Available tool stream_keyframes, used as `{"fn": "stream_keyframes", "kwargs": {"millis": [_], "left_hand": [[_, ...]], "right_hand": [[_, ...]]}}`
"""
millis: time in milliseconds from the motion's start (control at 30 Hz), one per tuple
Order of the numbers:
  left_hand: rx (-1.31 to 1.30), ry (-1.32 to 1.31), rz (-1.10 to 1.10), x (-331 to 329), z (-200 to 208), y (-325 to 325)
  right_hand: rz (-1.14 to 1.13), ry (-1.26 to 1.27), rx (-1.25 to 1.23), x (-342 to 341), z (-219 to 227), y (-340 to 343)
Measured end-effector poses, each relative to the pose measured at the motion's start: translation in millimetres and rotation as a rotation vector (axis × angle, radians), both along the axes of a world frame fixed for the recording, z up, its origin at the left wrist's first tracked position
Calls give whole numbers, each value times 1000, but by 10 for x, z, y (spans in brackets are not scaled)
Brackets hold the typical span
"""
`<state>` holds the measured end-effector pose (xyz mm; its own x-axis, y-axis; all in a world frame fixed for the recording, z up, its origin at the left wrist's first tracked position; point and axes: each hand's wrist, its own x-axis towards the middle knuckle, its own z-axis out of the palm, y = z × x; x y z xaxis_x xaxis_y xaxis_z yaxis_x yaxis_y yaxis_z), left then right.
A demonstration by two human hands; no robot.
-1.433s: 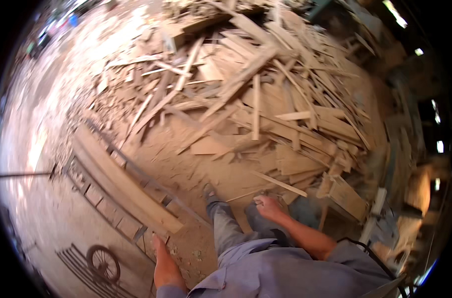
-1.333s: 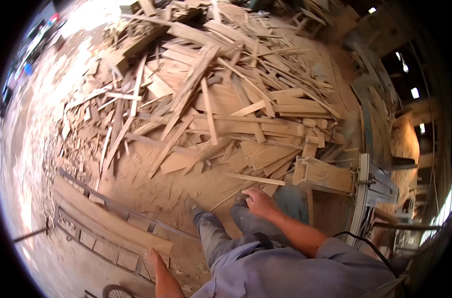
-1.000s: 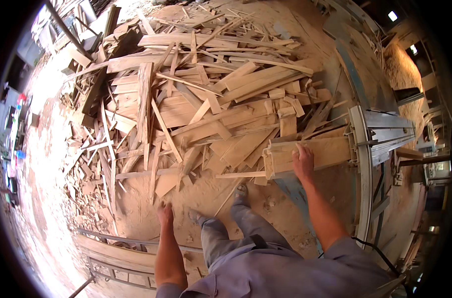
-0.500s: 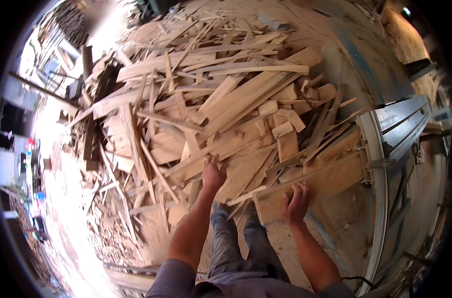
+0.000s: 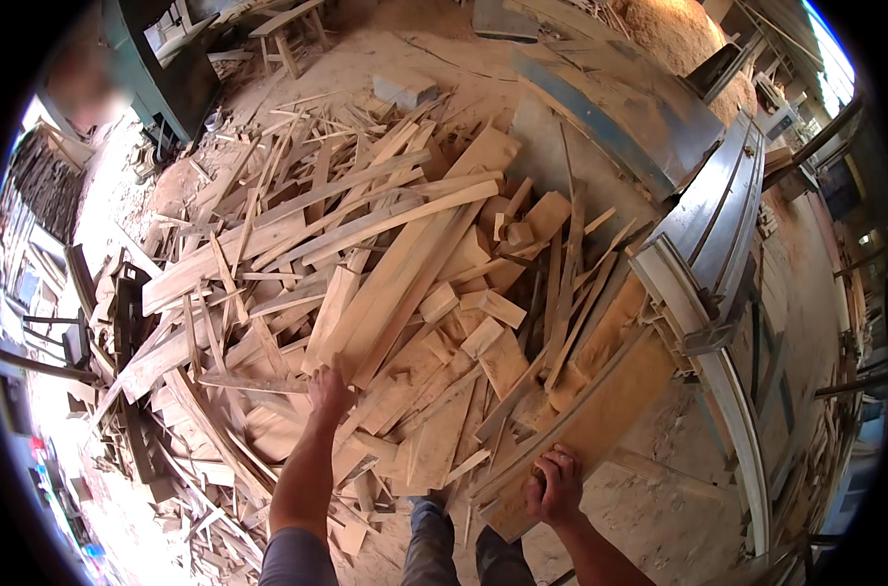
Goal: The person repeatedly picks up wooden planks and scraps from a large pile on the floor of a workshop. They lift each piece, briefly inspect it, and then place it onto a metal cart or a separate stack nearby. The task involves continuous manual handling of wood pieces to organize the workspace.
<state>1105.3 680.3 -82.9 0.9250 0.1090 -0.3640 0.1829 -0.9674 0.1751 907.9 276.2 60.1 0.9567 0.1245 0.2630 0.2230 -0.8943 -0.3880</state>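
Gripping a wide board (image 5: 600,410) at its near end, the right hand (image 5: 554,485) curls its fingers over it; the left hand (image 5: 329,391) clasps a long plank (image 5: 385,293) just ahead.

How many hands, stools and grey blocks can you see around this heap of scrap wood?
Hands: 2, the left hand and the right hand
Wide board gripped by the right hand: 1
Stool: 1
Grey block: 1
Total: 5
The loose pieces in the wood heap are too many to count.

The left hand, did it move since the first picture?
Yes. The left hand hung low beside the person's leg, away from the wood; it has gone forward and now rests on a long plank in the scrap pile.
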Motion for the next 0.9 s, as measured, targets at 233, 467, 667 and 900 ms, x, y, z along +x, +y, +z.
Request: {"fn": "stream_keyframes", "kwargs": {"millis": [233,467,667,900], "left_hand": [[-923,71,329,803,312,107],[-990,-51,224,451,480,488],[-352,-239,412,659,450,1483],[-23,-279,-115,492,-125,364]], "right_hand": [[-2,21,-2,22,-2,65],[-30,43,-8,18,-47,53],[-32,50,-42,23,-67,91],[-29,55,-40,36,-38,94]]}}
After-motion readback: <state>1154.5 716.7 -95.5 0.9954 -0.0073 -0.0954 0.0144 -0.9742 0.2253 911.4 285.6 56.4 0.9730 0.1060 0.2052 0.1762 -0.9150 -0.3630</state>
